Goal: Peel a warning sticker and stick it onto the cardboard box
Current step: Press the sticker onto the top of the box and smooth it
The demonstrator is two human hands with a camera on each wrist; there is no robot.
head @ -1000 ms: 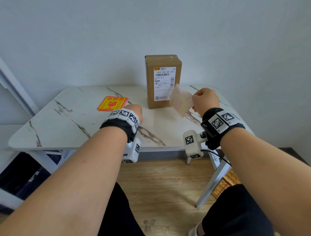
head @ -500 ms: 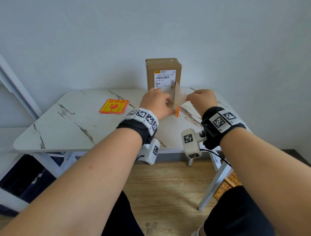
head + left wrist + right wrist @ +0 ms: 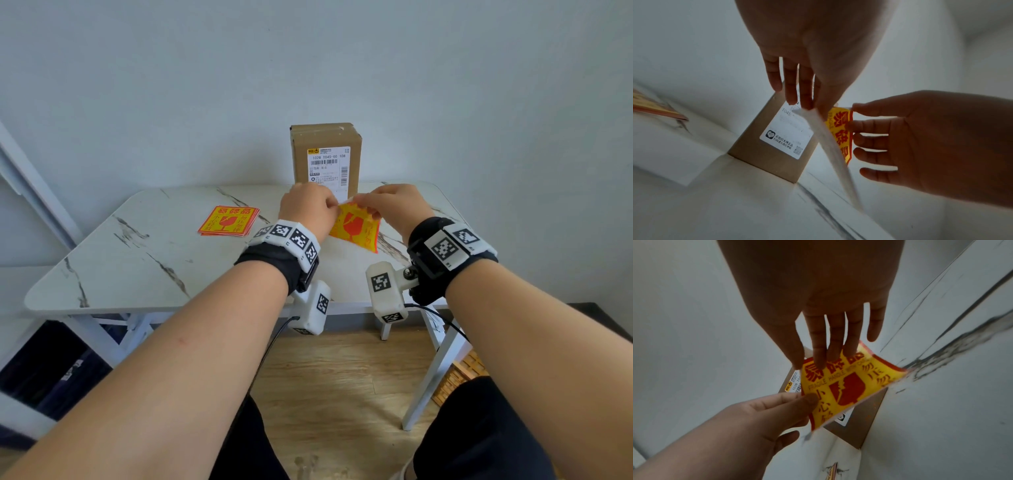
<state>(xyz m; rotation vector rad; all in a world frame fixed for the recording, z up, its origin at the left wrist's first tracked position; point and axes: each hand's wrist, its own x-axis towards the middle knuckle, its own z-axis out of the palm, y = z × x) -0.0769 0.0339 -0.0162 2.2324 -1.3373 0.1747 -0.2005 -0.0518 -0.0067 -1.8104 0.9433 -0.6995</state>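
Observation:
A yellow and red fragile warning sticker (image 3: pixel 356 228) hangs above the table, just in front of the upright cardboard box (image 3: pixel 301 161). My left hand (image 3: pixel 330 207) pinches its upper left corner. My right hand (image 3: pixel 359 202) pinches its top edge, a little to the right. In the left wrist view my left hand (image 3: pixel 813 105) grips a white backing sheet (image 3: pixel 830 146), seen edge-on, and the sticker (image 3: pixel 838 133) stands beside it in my right hand (image 3: pixel 857 116). In the right wrist view the sticker (image 3: pixel 846 386) curls, printed face toward the camera, and hides part of the box (image 3: pixel 865 426).
A stack of the same warning stickers (image 3: pixel 228 221) lies on the white marble-pattern table (image 3: pixel 137 260), left of my hands. The box carries a white shipping label (image 3: pixel 329 168) and stands at the table's back edge by the wall. Wooden floor lies below.
My left hand rose from the table and came across to take the sticker's corner. The sticker, held by my right hand, turned from its pale back to its printed face.

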